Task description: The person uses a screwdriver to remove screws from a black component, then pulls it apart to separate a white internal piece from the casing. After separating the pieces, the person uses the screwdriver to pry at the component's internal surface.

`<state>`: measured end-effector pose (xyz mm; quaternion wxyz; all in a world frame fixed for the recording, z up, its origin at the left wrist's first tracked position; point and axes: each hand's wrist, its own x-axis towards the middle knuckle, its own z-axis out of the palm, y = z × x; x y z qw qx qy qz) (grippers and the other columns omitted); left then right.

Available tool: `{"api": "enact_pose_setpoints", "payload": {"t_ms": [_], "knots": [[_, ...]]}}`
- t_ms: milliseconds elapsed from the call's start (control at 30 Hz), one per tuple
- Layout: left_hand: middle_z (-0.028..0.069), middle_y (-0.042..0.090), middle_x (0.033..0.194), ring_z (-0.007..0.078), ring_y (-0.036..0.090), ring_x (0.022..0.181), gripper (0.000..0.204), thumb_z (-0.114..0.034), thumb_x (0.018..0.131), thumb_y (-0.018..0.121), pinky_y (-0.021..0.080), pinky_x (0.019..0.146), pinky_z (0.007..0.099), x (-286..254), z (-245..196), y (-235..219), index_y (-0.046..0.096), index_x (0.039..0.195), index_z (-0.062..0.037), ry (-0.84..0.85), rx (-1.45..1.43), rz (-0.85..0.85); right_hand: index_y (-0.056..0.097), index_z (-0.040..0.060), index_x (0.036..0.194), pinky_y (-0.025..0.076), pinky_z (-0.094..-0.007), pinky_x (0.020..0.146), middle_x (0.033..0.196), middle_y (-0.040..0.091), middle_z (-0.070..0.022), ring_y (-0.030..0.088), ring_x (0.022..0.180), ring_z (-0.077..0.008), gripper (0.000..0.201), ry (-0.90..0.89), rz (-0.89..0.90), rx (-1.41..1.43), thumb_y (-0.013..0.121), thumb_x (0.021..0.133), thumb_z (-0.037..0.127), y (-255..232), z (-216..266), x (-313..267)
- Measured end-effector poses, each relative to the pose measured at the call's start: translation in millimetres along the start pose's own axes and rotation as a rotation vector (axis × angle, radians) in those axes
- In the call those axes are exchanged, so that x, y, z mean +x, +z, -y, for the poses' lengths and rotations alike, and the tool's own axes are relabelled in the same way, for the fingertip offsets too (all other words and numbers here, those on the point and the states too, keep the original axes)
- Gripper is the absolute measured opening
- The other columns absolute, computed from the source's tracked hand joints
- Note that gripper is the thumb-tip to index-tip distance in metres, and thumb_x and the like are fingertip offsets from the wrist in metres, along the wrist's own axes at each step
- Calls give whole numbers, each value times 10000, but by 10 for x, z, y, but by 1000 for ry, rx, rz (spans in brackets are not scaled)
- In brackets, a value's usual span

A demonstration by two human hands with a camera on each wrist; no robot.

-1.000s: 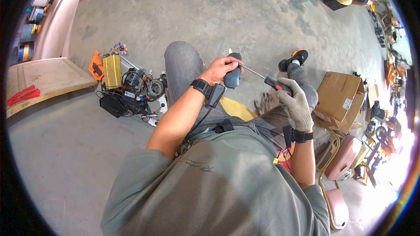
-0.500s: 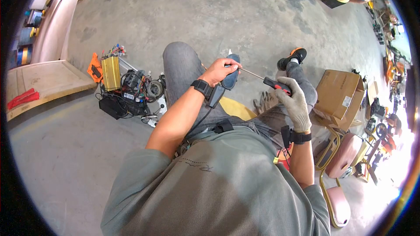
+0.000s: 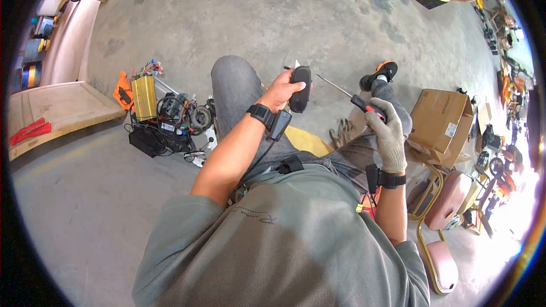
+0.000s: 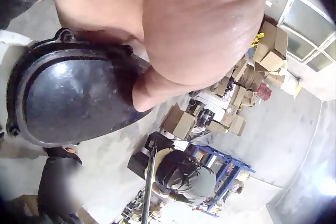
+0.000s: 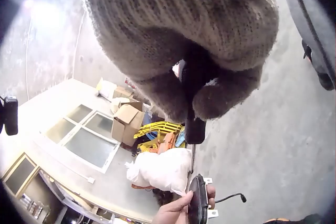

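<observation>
My bare left hand (image 3: 278,92) grips a black oval housing (image 3: 300,99) above the floor between my knees, the thumb lying across its face. Up close in the left wrist view, the housing (image 4: 79,98) is glossy with small screw lugs around its rim. Light metal tabs and a short black cable (image 5: 231,198) stick out of it in the right wrist view. In my gloved right hand (image 3: 389,133) is a screwdriver (image 3: 359,102) with a black and red handle. Its tip points toward the housing, with a gap between them.
A loose work glove (image 3: 342,132) lies by my right leg. To the left are wired parts with a gold finned box (image 3: 145,96), beside a wooden panel (image 3: 68,108) with red gloves. A cardboard box (image 3: 438,122) and chairs (image 3: 449,202) stand at right. Another person sits farther off.
The screwdriver tip was at the housing beside my left fingers; now it has drawn away to the right. My left hand has turned the housing, and the thumb now lies across its face.
</observation>
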<state>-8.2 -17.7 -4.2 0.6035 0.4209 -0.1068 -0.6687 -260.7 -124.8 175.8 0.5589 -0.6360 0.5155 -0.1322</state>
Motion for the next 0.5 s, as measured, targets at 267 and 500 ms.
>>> {"api": "enact_pose_setpoints", "payload": {"t_ms": [267, 500], "knots": [[0, 597, 1067, 104, 577, 933, 444, 3, 901, 610, 492, 854, 272, -44, 15, 110, 539, 1336, -53, 90, 182, -132, 594, -25, 1212, 453, -227, 752, 955, 611, -23, 538, 813, -75, 380, 21, -7, 31, 645, 876, 145, 116, -44, 20], [-23, 583, 1073, 90, 559, 933, 528, -6, 907, 607, 484, 848, 258, -70, -29, 139, 510, 1410, -133, 70, 275, -106, 587, -23, 1228, 450, -223, 742, 943, 607, -24, 537, 809, -70, 392, 15, -1, 38, 652, 882, 151, 146, -65, 41]]}}
